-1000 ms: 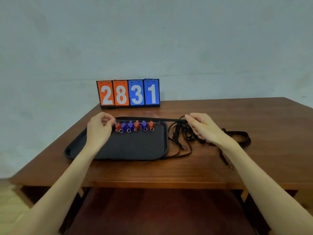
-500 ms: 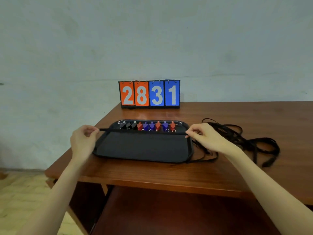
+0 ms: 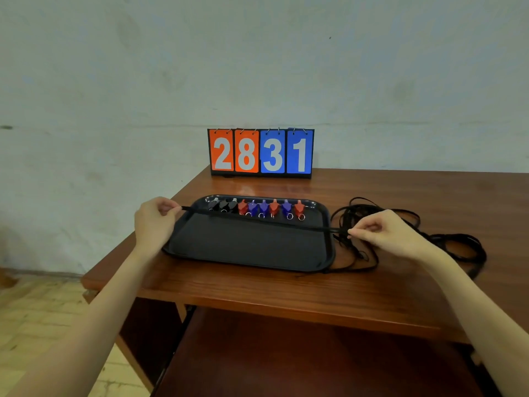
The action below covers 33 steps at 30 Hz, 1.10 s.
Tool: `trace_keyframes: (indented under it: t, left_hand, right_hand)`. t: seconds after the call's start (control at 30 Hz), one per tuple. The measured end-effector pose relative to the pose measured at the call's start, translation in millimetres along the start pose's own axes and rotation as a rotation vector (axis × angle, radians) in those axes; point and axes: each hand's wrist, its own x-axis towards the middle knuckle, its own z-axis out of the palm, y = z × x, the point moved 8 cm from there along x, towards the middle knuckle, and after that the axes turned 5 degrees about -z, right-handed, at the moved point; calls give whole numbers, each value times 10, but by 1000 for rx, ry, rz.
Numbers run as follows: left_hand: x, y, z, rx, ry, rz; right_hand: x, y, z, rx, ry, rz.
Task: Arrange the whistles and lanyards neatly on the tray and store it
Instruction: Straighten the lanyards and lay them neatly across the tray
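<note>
Arms: two forearms enter from the bottom corners, both bare right down to the frame edge, with no sleeve or cuff in view.
Left hand [image 3: 154, 222]: bare, with no glove, ring or band to be seen.
Right hand [image 3: 383, 233]: bare, likewise ungloved and without jewellery.
Wrists: plain, no watch or strap on either.
Nails: short and unpainted, as far as the view shows.
</note>
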Motion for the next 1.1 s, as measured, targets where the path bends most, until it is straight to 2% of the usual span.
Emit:
trace_keyframes:
  t: [0.3, 0.5, 0.63, 0.83, 1.1]
  left_hand:
    - [97, 17, 182, 67, -60, 13]
    - [241, 57, 229, 96, -147, 85]
    - [313, 27, 273, 170, -172, 94]
    - [306, -58, 392, 209, -257, 115]
    - [274, -101, 423, 298, -273, 119]
  right_hand:
    - [-29, 128, -114, 83, 118, 68]
    - [79, 149, -144, 126, 231, 122]
    - [160, 86, -56, 90, 265, 127]
    - [184, 170, 61, 88, 339, 232]
    - [169, 143, 129, 67, 288, 170]
